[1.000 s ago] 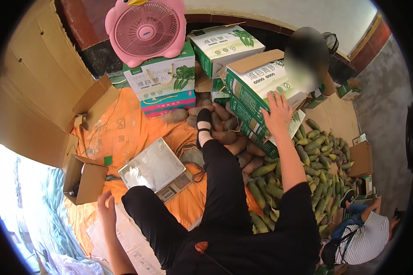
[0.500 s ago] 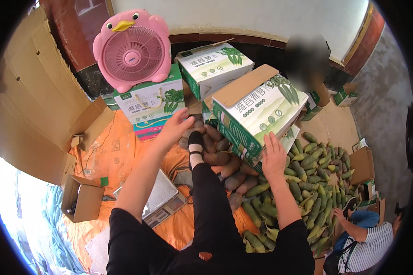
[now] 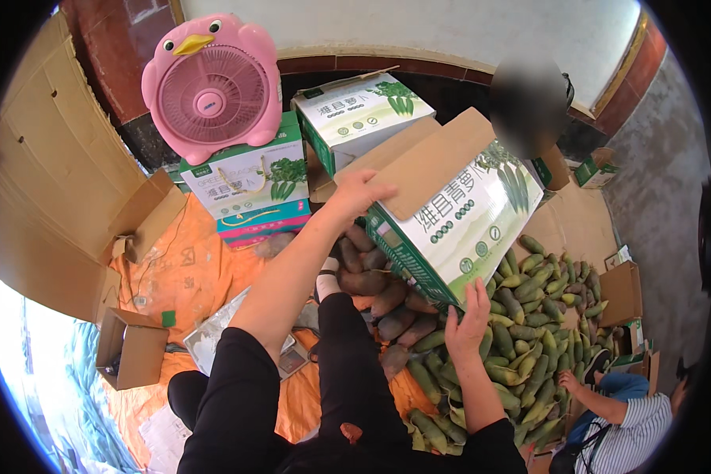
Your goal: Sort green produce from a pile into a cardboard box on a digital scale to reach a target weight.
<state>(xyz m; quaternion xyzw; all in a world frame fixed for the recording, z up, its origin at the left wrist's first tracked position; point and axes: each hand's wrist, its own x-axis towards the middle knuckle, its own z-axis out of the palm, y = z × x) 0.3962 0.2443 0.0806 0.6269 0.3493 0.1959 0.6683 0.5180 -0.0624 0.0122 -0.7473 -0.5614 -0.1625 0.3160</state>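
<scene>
A white and green cardboard box, printed with long green radishes, is tilted in front of me, its brown flaps raised at the far left side. My left hand is at the box's left corner beside the flap, gripping there with part of the fingers hidden. My right hand presses against the near lower corner, thumb and fingers along the edge. Under and beside the box lie brownish root vegetables. A big heap of green radishes spreads to the right.
A pink penguin-shaped fan stands on a closed radish box at the left. Another box is behind. A flat scale and an open brown carton rest on orange sheeting. Another person reaches toward the heap from the right.
My left hand has moved right onto the box's corner. The box has tilted more toward me, and its flaps stand higher. My right hand has shifted slightly down along the near corner.
</scene>
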